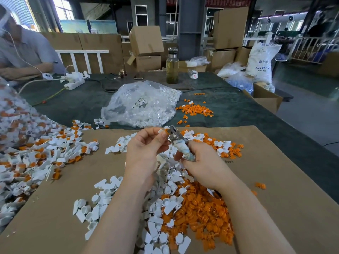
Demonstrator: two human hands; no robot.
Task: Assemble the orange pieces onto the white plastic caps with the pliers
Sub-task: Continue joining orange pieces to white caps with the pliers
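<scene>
Left hand [145, 145] raised over the cardboard sheet [286, 180], fingers [157, 130] curled, pinching a white cap with an orange piece [166, 131] at the fingertips. Right hand [203, 162] just beside it, fingers wrapped round the taped handle of the pliers [178, 142]; metal head of the pliers pointing up and away, touching the pinched cap. Cannot tell whether the plier head is closed on the part.

Below both hands, on the cardboard: mixed heap of loose white caps [102, 208] spreading left and orange pieces [203, 217] massed to the right, between and under the forearms. Smaller mixed cluster [220, 145] beyond the right hand. Large spread of caps already fitted with orange [36, 158] at far left, running off the cardboard edge.

Cardboard lying on a dark green bench [238, 110]. Clear plastic bag of white caps [141, 105] behind the hands, small scatter of orange pieces [196, 110] just right of it. Farther back: glass bottle with yellowish liquid [172, 68] upright, white power strip [74, 83] with cables, phone [138, 76]. Another person [23, 50] seated at far left of the bench. Cardboard boxes [146, 41] and a white resin sack [260, 59] behind the bench.
</scene>
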